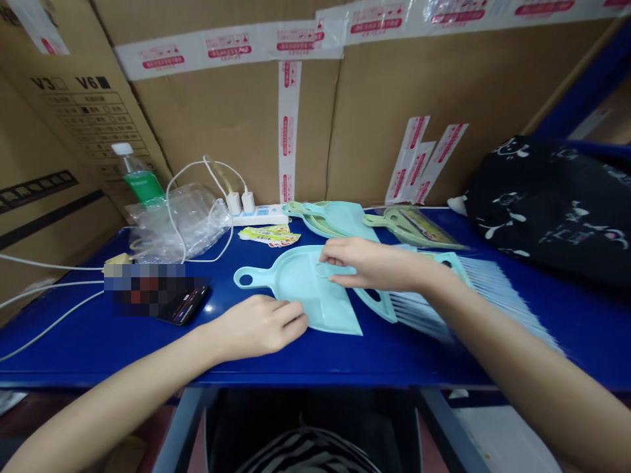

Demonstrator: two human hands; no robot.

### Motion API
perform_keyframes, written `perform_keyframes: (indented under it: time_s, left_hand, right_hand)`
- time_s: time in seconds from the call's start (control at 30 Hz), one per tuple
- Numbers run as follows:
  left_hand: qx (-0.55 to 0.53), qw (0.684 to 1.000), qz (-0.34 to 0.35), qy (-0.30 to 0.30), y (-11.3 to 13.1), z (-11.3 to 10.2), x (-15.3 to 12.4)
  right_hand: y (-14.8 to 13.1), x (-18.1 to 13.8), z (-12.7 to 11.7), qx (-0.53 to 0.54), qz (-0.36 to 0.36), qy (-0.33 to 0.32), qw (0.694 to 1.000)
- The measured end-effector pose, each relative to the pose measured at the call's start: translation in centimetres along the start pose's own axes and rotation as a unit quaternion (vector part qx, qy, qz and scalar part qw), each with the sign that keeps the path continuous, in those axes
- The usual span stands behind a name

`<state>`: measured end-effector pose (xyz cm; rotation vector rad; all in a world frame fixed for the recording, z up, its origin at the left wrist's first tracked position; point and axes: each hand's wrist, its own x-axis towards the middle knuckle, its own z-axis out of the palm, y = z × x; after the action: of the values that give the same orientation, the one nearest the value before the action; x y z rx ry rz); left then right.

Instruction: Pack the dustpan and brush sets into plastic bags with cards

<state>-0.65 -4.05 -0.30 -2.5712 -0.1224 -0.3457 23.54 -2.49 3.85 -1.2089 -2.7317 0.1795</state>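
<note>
A light-blue dustpan lies on the blue table with its looped handle pointing left. My left hand is closed at the pan's near edge, fingers curled against the rim. Over the pan, my right hand pinches the handle of a light-blue hand brush; its pale bristles extend to the right, partly under my forearm. A second brush with pale bristles lies farther right, also partly covered by that arm.
Behind are more dustpans and a green wrapped set. Wrappers, a power strip, cables, a phone, clear plastic and a bottle stand leftward. A black patterned bag sits right; cardboard boxes wall the back.
</note>
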Motion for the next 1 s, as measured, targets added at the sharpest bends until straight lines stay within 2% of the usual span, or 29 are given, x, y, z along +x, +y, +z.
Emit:
perform_keyframes:
  time_s: [0.13, 0.3, 0.5, 0.6, 0.7, 0.77, 0.9, 1.0]
  left_hand:
    - [-0.018, 1.0, 0.006, 0.007, 0.6, 0.7, -0.2]
    - [-0.038, 0.998, 0.001, 0.042, 1.0, 1.2, -0.3]
    - [-0.068, 0.993, -0.006, 0.092, 0.4, 0.7, -0.4]
    - [-0.054, 0.99, -0.092, 0.096, -0.9, 0.4, -0.7]
    - [-0.027, 0.973, -0.231, 0.007, -2.4, 0.4, -1.0]
    - [-0.025, 0.954, -0.291, -0.063, -3.2, 0.5, -1.2]
    - [-0.105, 0.904, -0.373, -0.179, -3.9, 0.7, -1.2]
    - [-0.185, 0.865, -0.418, -0.206, -4.0, 0.6, -1.0]
  right_hand:
    - [-1.2, 2.2, 2.0, -0.002, -0.056, 0.001, 0.998]
    - [-2.3, 3.1, 4.2, 0.107, -0.099, 0.098, 0.984]
    - [-2.7, 3.2, 7.0, 0.139, -0.06, 0.19, 0.97]
    - [-3.0, 3.2, 7.4, 0.16, -0.044, 0.208, 0.964]
    - [-2.9, 2.7, 6.7, 0.166, -0.06, 0.18, 0.968]
    - [-2.3, 2.2, 5.9, 0.157, -0.087, 0.141, 0.974]
    - [-0.9, 1.3, 4.9, 0.145, -0.094, 0.085, 0.981]
    - [-0.6, 1.3, 5.1, 0.137, -0.094, 0.08, 0.983]
